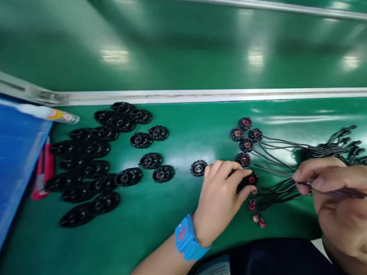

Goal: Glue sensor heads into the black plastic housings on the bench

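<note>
My left hand (222, 196), with a blue watch (187, 238) on its wrist, has its fingers closed on a small black round part with a red coil centre (250, 179). My right hand (338, 200) pinches a thin pointed tool (335, 192) whose tip lies among the black wires (286, 187). Several round coil parts (245, 139) with wires lie just beyond my left hand. A single black disc (198, 168) sits left of my left fingers.
A heap of several black fan-like discs (97, 164) covers the left of the green belt (183, 214). A blue tray (17, 152) and a red item (44, 170) lie at the far left. A metal rail (200, 95) crosses behind. Wire connectors (346, 143) bunch at the right.
</note>
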A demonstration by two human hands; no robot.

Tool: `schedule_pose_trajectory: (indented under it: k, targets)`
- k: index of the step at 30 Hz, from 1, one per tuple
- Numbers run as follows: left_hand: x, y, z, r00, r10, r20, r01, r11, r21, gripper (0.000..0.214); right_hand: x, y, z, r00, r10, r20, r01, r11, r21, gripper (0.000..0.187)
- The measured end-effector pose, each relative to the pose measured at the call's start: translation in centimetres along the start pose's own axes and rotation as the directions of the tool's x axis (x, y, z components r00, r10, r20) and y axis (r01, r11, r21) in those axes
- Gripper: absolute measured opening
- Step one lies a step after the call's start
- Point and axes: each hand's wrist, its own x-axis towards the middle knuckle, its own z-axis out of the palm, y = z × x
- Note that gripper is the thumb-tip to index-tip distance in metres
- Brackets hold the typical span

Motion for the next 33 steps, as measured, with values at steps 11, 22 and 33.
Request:
schedule_pose_trajectory:
  k: [11,22,33]
  targets:
    - [-0.3,0.1,0.0,1.000,-0.018,0.000,0.018,0.998,-0.052,0.023,-1.1,0.1,1.8,0.996,0.085,-0.007,-0.085,0.996,-0.019,0.040]
    - [-0.3,0.2,-0.1,1.000,-0.023,-0.008,0.023,0.997,-0.077,0.022,0.0,0.2,2.2,0.988,0.109,0.114,-0.108,0.994,-0.013,0.030]
    - [-0.4,0.3,-0.2,1.000,-0.016,-0.007,0.016,0.998,-0.063,0.023,0.8,0.1,2.7,0.968,0.026,0.250,0.018,0.985,-0.174,0.029]
